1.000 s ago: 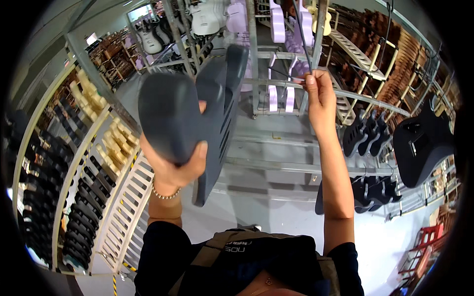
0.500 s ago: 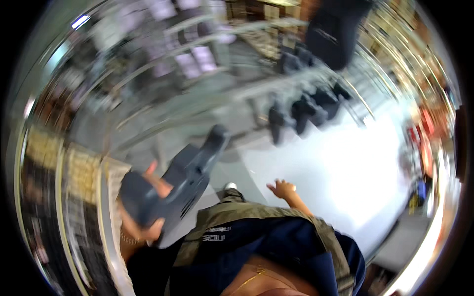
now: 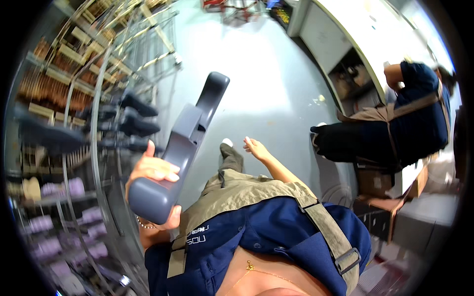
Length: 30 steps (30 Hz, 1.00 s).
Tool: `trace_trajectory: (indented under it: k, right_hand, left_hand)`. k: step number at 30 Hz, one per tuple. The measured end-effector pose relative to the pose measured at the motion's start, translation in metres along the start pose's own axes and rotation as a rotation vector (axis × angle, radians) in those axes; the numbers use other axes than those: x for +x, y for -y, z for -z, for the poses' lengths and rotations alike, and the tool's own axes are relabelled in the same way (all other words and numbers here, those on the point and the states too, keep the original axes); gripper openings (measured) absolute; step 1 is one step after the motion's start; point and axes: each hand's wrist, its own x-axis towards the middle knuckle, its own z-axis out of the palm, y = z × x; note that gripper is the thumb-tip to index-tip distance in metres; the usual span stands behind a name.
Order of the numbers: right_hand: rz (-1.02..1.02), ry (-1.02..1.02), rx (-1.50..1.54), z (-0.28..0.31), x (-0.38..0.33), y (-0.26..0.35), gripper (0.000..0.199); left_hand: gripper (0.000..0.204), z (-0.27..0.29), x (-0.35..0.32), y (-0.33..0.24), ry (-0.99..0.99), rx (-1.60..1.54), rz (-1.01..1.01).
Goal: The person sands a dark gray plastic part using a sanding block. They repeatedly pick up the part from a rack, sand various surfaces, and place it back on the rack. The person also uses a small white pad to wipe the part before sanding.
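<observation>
My left hand (image 3: 154,172) is closed around the broad lower end of a long, dark blue-grey moulded part (image 3: 174,153). The fingers lie over its upper face and the thumb presses its near side. From a wide rounded end, the part runs through a boxy, notched middle to a narrower rounded far end. It is tilted away from me and up to the right, held above the floor. My right hand (image 3: 254,148) hangs in front of my apron with its fingers loosely apart and nothing in them.
Metal racks (image 3: 101,93) line the left side, with dark moulded pieces (image 3: 138,116) hanging and lilac pieces (image 3: 64,187) lower down. Another person (image 3: 400,123) stands at right beside a white-topped bench (image 3: 355,29). Cardboard boxes (image 3: 375,182) sit near that person. Pale floor (image 3: 237,59) stretches ahead.
My view has swung to the right, so the racks now stand on the left and a co-worker shows at right. The part stays in my left hand.
</observation>
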Motion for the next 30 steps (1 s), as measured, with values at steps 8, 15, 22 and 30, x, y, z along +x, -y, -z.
trace_trajectory:
  k: [8, 15, 22, 30]
  right_hand:
    - [0.137, 0.039, 1.083, 0.16, 0.101, 0.116, 0.089]
    - [0.594, -0.689, 1.299, 0.318, 0.081, 0.247, 0.097]
    - [0.702, -0.978, 1.299, 0.475, 0.091, 0.262, 0.097]
    - [0.756, -1.093, 1.139, 0.644, 0.138, 0.319, 0.103]
  left_hand:
    - [0.065, -0.095, 0.238, 0.171, -0.057, -0.849, -0.31]
    - [0.066, -0.207, 0.401, 0.291, -0.344, -1.273, -0.007]
    - [0.082, -0.302, 0.469, 0.439, 0.044, -1.041, 0.394]
    - [0.075, -0.437, 0.572, 0.564, 0.011, -1.258, 0.659]
